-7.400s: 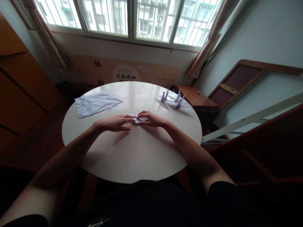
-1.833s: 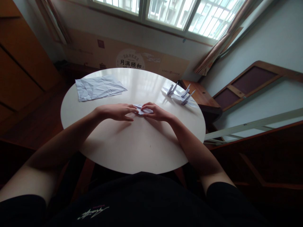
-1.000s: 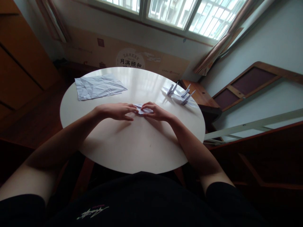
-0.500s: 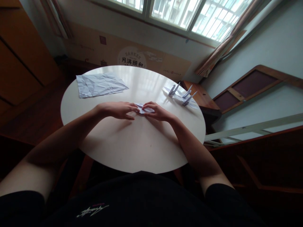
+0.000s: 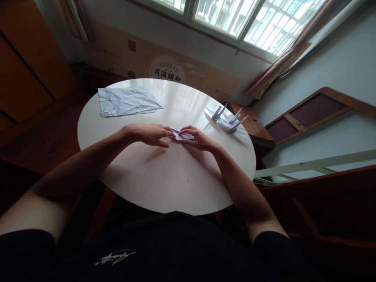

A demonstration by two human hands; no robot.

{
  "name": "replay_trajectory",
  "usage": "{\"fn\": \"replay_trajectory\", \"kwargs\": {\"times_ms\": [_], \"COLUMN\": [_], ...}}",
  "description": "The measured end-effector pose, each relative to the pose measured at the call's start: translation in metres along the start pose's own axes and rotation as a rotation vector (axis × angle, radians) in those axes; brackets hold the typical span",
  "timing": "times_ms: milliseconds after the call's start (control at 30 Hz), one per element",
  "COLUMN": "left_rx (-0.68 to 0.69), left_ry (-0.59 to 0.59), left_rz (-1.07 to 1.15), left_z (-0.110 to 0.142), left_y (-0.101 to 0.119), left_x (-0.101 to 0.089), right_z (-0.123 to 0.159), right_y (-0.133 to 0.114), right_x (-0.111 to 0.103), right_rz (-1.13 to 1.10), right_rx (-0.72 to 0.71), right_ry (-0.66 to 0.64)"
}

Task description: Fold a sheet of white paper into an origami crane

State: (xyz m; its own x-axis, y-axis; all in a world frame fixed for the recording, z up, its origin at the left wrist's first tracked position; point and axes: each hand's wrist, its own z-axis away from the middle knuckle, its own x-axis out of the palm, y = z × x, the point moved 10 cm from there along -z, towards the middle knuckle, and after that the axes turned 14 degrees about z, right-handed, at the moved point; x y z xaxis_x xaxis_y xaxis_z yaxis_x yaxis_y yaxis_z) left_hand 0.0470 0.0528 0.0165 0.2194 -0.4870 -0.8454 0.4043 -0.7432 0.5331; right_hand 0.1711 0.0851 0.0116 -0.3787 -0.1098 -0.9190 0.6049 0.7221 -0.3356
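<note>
Head view: both forearms (image 5: 88, 162) (image 5: 239, 182) slant inward, fingers (image 5: 188, 128) on folded paper (image 5: 177, 137).

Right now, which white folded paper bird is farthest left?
The white folded paper bird whose raised points stand clear of the others'; the other two paper birds bunch together farther right.

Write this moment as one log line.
left hand: at folded paper; right hand: on folded paper; far left: creased sheets; far right: paper birds
</note>
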Motion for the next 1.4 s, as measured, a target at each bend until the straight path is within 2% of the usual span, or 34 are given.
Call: {"fn": "replay_trajectory", "kwargs": {"times_ms": [800, 1400], "left_rx": [0.030, 0.007], "left_ry": [0.034, 0.022], "left_rz": [0.061, 0.017], "left_z": [0.0011, 0.0030], "left_y": [0.0035, 0.0008], "left_x": [-0.0032, -0.0029], "right_z": [0.0014, -0.0002], "right_y": [0.0026, -0.0002], "right_x": [0.0015, -0.0012], "right_rz": [-0.008, -0.005], "right_rx": [0.009, 0.002], "right_ry": [-0.012, 0.011]}}
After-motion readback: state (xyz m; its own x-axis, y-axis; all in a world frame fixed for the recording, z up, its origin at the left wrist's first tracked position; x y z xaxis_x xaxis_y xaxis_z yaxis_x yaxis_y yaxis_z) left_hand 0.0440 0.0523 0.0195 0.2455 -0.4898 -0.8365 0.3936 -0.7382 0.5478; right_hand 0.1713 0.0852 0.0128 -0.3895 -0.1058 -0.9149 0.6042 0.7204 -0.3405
